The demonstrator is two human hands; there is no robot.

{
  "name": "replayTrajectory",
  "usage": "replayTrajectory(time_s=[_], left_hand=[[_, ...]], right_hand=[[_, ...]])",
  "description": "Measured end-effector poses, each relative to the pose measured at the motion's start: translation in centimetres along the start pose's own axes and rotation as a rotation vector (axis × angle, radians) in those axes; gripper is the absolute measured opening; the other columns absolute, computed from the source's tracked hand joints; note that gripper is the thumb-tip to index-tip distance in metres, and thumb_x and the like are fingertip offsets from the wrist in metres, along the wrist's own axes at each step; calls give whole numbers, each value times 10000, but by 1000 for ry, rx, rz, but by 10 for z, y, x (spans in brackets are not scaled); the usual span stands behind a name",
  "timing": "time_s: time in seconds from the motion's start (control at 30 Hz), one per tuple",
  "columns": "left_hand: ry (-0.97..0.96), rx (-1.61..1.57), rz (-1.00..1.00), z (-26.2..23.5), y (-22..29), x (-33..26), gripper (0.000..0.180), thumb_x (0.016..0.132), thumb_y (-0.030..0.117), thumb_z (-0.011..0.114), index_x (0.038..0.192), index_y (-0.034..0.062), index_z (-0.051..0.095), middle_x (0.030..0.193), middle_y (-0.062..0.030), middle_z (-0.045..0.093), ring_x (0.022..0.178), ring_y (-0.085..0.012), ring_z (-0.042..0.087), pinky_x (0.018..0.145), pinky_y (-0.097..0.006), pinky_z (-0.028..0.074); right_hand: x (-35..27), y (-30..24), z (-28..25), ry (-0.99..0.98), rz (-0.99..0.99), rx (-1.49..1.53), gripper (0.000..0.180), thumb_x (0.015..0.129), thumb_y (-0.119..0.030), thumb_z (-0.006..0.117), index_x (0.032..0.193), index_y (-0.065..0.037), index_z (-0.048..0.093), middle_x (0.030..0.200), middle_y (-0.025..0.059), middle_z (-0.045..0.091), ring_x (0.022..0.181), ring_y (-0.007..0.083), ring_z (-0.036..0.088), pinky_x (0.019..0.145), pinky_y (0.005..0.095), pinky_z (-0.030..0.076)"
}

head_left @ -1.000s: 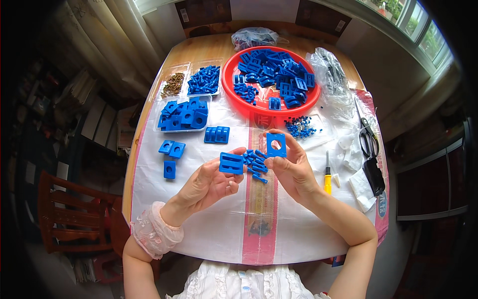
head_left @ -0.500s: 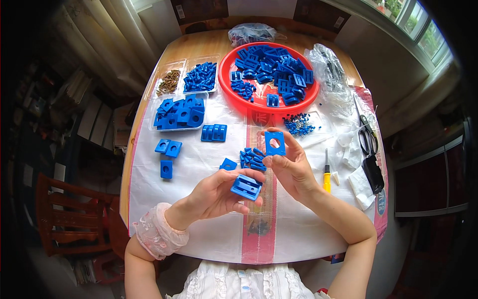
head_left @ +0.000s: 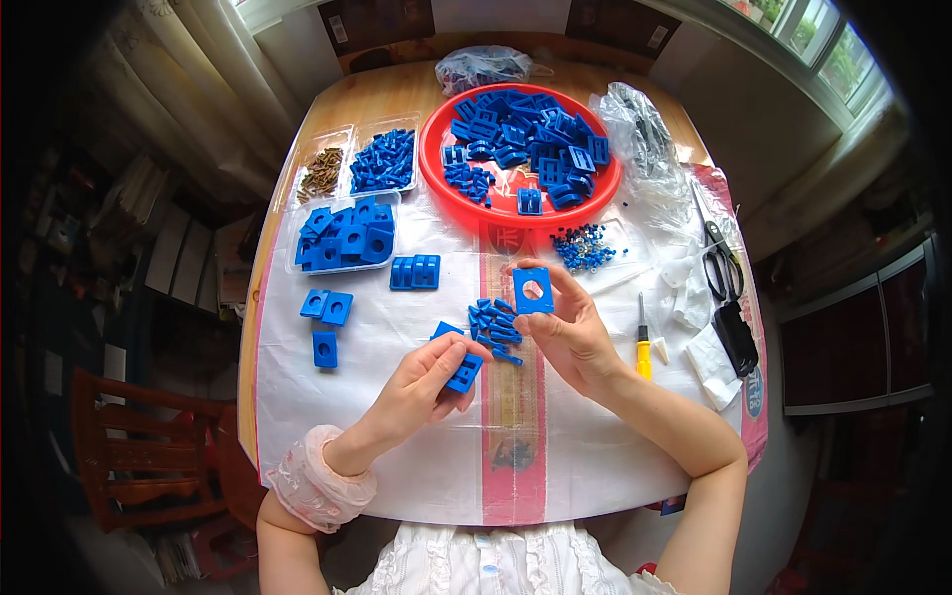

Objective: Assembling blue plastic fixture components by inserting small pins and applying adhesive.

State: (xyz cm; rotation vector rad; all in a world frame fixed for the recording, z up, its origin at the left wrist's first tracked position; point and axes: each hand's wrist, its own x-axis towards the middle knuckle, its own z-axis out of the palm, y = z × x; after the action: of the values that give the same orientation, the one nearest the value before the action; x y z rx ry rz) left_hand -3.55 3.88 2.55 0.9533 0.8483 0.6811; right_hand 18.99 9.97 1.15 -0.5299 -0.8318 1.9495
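The hands are held apart above the middle of the table [head_left: 355,102]. In the left hand [head_left: 421,385], a blue slotted block [head_left: 464,373] is gripped between thumb and fingers, partly covered by them. In the right hand [head_left: 573,337], a blue square plate [head_left: 533,308] with a round hole is pinched upright, its face visible. The two parts are not in contact. Beyond the left hand, a further blue piece [head_left: 446,328] is partly hidden; between the hands, a heap of blue pegs [head_left: 493,327] lies loose.

Toward the left edge, three holed plates [head_left: 337,308] are set out, with ridged blue blocks [head_left: 415,273] standing farther in. Near the far left corner, holed plates fill a clear tub [head_left: 342,269], and brass-coloured screws [head_left: 321,174] and more pegs [head_left: 383,159] are kept in trays. Toward the far edge, a red basin [head_left: 428,169] is heaped with blue parts; small blue and silver bits [head_left: 583,248] are scattered before it. Toward the right edge, a yellow-handled screwdriver [head_left: 644,357] and black-handled scissors [head_left: 722,275] are laid down.

The work is judged to be well short of complete: the held parts are unjoined, and many loose components remain. Whether the ridged blocks are finished cannot be told.
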Motion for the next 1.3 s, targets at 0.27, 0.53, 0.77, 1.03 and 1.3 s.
replayTrajectory(time_s=[0.27,0.53,0.77,1.03,1.3], left_hand=[[150,-178,94,15,-9,8,164,1043,188,424,1163,78,418,865,-169,616,608,-106,568,493,-190,416],[110,-257,107,1,-14,3,284,1013,222,424,1249,66,401,948,-104,570,669,-93,486,532,-196,360],[109,-303,167,11,-12,7,440,1034,244,460,1396,16,357,1077,-46,580,741,-66,467,608,-205,364],[174,-196,132,-1,-5,6,359,960,171,610,1263,9,507,1017,-40,588,706,-35,452,594,-165,357],[260,111,170,-3,12,-5,170,956,167,590,1078,52,560,865,16,542,636,-14,403,542,-160,301]], right_hand=[[0,4,-1,2,18,-9,644,756,-105,828,1322,-83,521,1197,61,571,1103,157,573,992,352,472],[-1,10,-2,-46,4,-91,625,760,-72,817,1315,-83,530,1217,57,579,1127,149,564,987,341,476],[-4,11,1,-57,8,-113,597,772,-70,807,1307,-83,542,1186,38,573,1130,138,550,961,328,480],[-5,14,4,-151,-175,-375,566,763,-50,807,1276,-57,569,1294,29,465,1169,132,514,946,312,474],[-13,24,9,-152,-351,-662,512,735,-41,811,1212,-95,635,1277,65,452,1112,138,514,845,274,472]])
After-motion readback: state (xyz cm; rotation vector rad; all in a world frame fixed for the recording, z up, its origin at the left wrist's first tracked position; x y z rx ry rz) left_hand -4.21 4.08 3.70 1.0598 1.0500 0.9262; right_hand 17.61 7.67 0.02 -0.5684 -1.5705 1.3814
